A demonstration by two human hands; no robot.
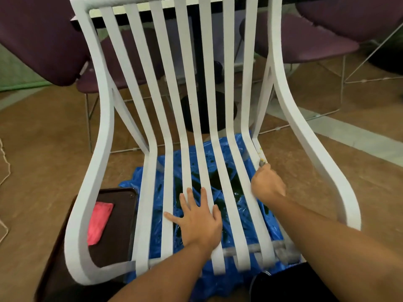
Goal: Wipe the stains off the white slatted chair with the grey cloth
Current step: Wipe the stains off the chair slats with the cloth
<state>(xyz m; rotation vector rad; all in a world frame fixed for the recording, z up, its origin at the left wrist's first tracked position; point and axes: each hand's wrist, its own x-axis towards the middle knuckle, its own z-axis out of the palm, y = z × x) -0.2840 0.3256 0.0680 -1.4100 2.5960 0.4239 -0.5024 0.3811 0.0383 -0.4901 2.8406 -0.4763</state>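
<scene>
The head view looks down on the white slatted chair, which fills most of the frame, its back rising toward twelve o'clock and its seat slats running down toward six. The left hand lies flat and open on the middle seat slats, a little below centre, fingers spread and pointing toward twelve, holding nothing. The right hand sits at about four o'clock from centre, curled into a fist against the outermost seat slat on that side; a small scrap of the grey cloth pokes out above its knuckles, so the hand is closed on the cloth, most of which is hidden inside it. Just above that, toward one o'clock of the fist, yellowish stains speckle the edge of the same slat where seat bends into back. Beneath the seat a crumpled blue plastic sheet with dark green patches shows through the gaps. At eight o'clock a dark tray lies on the brown floor beside the chair's curved armrest, with a pink cloth lying in it. Purple chairs and a black table pedestal stand behind the slatted back, toward twelve.
</scene>
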